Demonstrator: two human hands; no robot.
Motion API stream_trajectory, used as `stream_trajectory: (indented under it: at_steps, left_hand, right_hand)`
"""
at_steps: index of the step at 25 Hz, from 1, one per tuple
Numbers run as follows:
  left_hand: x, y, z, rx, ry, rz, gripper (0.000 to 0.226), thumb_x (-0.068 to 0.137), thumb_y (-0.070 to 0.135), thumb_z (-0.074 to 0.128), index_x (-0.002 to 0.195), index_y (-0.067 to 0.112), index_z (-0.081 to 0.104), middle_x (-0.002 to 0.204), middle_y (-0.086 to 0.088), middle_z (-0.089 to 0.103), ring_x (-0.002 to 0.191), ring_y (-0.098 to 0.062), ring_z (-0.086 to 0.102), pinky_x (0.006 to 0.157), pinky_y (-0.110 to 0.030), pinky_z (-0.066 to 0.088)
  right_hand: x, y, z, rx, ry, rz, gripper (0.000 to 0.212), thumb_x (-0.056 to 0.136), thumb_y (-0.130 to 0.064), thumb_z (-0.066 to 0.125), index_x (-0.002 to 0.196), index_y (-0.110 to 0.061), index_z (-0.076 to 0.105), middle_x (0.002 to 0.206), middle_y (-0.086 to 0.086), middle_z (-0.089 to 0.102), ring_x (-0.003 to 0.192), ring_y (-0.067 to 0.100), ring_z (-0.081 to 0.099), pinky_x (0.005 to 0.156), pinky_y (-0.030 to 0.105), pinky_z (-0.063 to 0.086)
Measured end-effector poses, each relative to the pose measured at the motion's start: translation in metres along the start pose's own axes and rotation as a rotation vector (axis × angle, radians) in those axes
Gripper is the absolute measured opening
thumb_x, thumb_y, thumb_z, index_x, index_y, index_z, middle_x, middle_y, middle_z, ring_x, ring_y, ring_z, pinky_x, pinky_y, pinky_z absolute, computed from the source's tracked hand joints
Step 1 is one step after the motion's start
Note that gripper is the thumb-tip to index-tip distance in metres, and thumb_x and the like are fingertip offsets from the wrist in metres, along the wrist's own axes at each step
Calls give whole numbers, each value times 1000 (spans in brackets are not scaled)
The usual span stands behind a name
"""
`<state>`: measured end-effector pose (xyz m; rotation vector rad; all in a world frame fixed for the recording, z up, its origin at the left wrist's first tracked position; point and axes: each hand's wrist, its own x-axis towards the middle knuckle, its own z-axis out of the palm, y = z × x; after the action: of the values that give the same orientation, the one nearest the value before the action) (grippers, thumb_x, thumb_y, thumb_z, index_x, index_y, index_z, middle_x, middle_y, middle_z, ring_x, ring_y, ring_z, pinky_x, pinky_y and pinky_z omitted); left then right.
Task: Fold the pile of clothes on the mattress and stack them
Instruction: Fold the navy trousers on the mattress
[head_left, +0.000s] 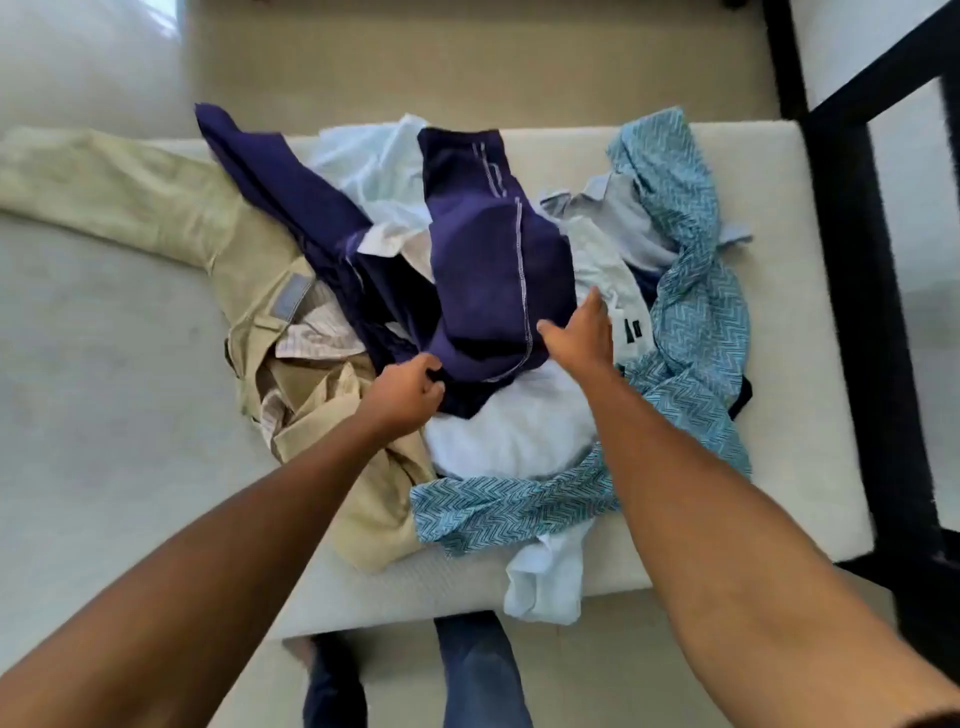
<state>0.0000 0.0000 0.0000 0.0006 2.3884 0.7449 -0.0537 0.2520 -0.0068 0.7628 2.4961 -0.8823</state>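
So the white mattress (789, 332) sits on a beige floor (467, 62). There's a pale grey surface (104, 389) off its left side and a black frame (852, 270) tight along its right edge. The pile's on the mattress, nothing folded yet. Khaki trousers (156, 197) spill past the left edge, a navy garment (493, 270) is heaped mid-mattress over a white shirt (509, 431), and a teal zigzag shirt (696, 301) lies toward the right. Left hand (405, 395) has its fingers curled, gripping the navy garment's near hem. Right hand (582, 338) is flat with straight fingers, touching that garment's right side. Bare mattress shows along the right strip and near edge, where a pale sleeve (545, 587) hangs over.
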Motion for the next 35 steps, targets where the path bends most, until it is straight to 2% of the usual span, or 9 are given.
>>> stream_trajectory:
  at_steps: [2,6,12,20,25,27,29,32,35]
  left_hand:
    - [16,6,3,-83,34,-62,37,96,29,59,130,15,60,107,-9,75,108,-32,66,92,-38,49]
    - [11,19,-5,-119,44,-54,45,95,33,61,136,17,56,109,-5,74,106,-30,68,94,-42,52]
    - [-45,32,-57,-139,110,202,99,72,52,83,153,14,40,139,-7,60,128,-23,57,102,-39,49]
    - [-162,55,-190,-245,543,405,7,95,13,60,94,8,65,77,-5,70,71,-27,65,71,-45,55]
    - [-280,57,-298,-391,596,453,13,99,7,58,87,8,63,77,-2,59,74,-19,52,70,-33,39]
    - [-328,59,-334,-503,588,529,16,92,21,60,78,13,60,74,-1,56,74,-16,48,69,-35,39]
    - [-372,51,-362,-553,646,552,25,86,34,59,81,9,62,74,1,57,74,-15,49,69,-37,43]
    - [-415,15,-376,-578,703,505,18,94,32,64,94,14,66,83,4,65,80,-13,59,80,-36,50]
    - [-462,-33,-366,-660,535,471,38,96,51,65,126,27,64,120,7,71,107,-7,69,96,-31,55]
  right_hand:
    - [17,-6,-1,54,-76,102,90,88,-37,77,157,-5,28,154,16,48,141,37,47,112,41,40]
    - [-8,-15,6,-19,-167,0,41,91,-32,74,120,-3,70,120,20,72,115,39,66,94,41,54]
    - [-120,-85,-14,469,-407,-83,17,94,-17,74,82,-13,62,80,3,67,80,24,69,86,54,61]
    - [-255,-203,-111,874,-354,-311,21,102,-16,63,120,-6,67,104,9,74,99,23,73,85,39,63]
    - [-364,-222,-110,467,-335,-681,56,88,-33,83,136,-30,53,129,-18,64,115,-8,61,93,17,52]
    - [-395,-233,-95,234,-236,-714,76,78,-49,88,141,-28,50,129,-13,63,115,2,62,96,28,53]
    - [-432,-255,-87,161,-173,-716,56,89,-44,80,136,-19,62,117,-5,70,106,13,68,89,33,55]
    - [-480,-289,-83,453,-196,-690,13,100,-19,68,108,-13,75,102,5,77,93,21,73,91,42,58]
    - [-526,-316,-85,838,-231,-604,14,101,-12,63,93,-11,74,84,3,78,76,18,73,78,35,57]
